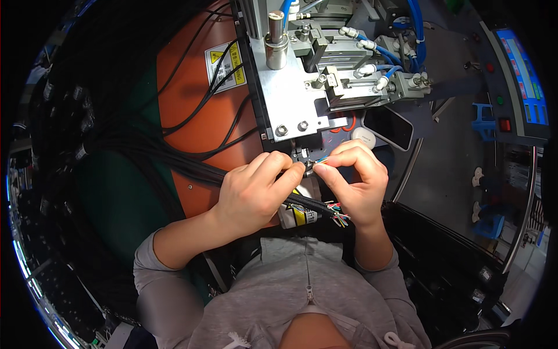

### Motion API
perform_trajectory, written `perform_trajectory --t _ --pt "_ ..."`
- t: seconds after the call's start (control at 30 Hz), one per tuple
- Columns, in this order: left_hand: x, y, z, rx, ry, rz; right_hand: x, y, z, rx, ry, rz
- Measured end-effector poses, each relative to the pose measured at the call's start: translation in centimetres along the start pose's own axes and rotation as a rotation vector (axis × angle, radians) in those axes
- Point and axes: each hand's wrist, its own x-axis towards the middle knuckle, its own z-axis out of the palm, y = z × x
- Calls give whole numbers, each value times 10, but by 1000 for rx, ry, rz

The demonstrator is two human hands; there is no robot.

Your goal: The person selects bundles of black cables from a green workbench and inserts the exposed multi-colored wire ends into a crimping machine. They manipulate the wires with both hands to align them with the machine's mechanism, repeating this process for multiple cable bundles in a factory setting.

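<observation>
My left hand (256,189) is closed, its thumb and forefinger pinching what looks like the end of a black cable, mostly covered by the fingers. Thin coloured wires (321,159), blue and orange among them, show between the two hands. My right hand (360,177) pinches these wires between thumb and forefinger. A small dark metal part (309,165) sits right at the fingertips; whether either hand touches it I cannot tell. Below my hands, black sleeved cables (311,203) end in a spray of stripped wires (340,218) in red, green, white and other colours.
Just beyond my hands stands a metal fixture (285,87) with pneumatic cylinders (349,55) and blue air hoses (418,29). A phone (388,128) and a round white case (363,137) lie right of it. More black cables (197,168) cross an orange-brown panel (186,104). A screen (523,75) is far right.
</observation>
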Motion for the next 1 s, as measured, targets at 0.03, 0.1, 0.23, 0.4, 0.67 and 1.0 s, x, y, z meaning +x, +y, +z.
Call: perform_trajectory --t 0.03,0.1,0.23,0.4,0.67,1.0 --pt "0 0 1 -11 5 -4 0 -1 1 -12 9 -10" --pt "-3 -1 2 5 8 -1 0 -2 5 -15 26 -16" --pt "-5 -1 3 12 26 -1 1 0 6 -25 -4 6" --pt "-2 -1 2 22 15 -3 4 1 -7 206 -175 245" --pt "0 0 2 152 41 78 5 -2 -3 28 -73 59" --pt "-2 0 1 182 62 90 4 0 1 -15 -89 32"
